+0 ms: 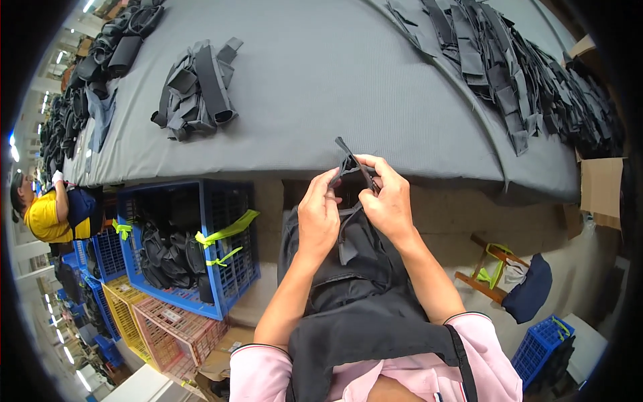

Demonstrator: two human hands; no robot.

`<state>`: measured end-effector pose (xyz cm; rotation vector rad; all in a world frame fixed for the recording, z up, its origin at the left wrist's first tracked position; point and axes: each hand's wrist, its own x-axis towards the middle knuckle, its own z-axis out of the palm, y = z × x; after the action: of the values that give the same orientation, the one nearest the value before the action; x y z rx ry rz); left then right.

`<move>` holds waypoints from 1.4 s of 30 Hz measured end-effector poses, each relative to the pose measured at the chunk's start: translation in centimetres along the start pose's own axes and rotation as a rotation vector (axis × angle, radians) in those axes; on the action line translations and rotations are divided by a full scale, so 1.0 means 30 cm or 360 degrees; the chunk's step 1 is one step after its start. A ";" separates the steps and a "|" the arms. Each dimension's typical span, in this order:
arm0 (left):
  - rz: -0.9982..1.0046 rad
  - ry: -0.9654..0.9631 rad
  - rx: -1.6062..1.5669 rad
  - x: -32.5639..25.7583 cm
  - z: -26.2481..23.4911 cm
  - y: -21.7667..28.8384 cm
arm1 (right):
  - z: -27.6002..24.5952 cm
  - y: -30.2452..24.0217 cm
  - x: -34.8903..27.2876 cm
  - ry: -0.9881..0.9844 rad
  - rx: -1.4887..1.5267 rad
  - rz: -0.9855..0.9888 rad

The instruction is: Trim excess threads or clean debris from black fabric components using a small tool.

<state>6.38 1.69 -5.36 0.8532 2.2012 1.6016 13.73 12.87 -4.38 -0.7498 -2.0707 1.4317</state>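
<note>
My left hand (319, 213) and my right hand (390, 199) are raised close together just off the table's near edge. Between them they pinch a narrow black fabric strip (347, 158), bent into a loop, with one end sticking up past the fingertips. Part of the strip is hidden behind my fingers, and another dark end hangs below over my black apron (365, 268). On the grey-covered table (301, 87), left of my hands, lies a small heap of dark fabric pieces (194, 90).
A long pile of dark strips (502, 74) covers the table's right side; black padded pieces (100, 63) line its left. Below left, a blue crate (231, 241) holds black items beside a pink crate (175, 331). A wooden stool (492, 271) stands right. A person in yellow (50, 216) is far left.
</note>
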 end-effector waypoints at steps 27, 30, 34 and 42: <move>-0.0903 -0.0293 -0.0584 -0.050 -0.070 0.034 | -0.142 -0.117 -0.096 -0.0414 -0.0696 -0.0685; -0.0920 -0.0313 -0.0584 -0.046 -0.071 0.044 | -0.133 -0.105 -0.105 -0.0319 -0.0760 -0.0822; -0.0917 -0.0320 -0.0588 -0.052 -0.074 0.037 | -0.127 -0.091 -0.125 -0.0275 -0.0822 -0.0855; -0.1005 -0.0492 -0.0678 -0.046 -0.097 0.031 | -0.141 -0.098 -0.104 -0.0460 -0.0404 -0.0455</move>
<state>6.13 -1.17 -3.65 0.2210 1.5973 1.4128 18.39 12.68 -0.59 -0.3307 -2.4955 1.1873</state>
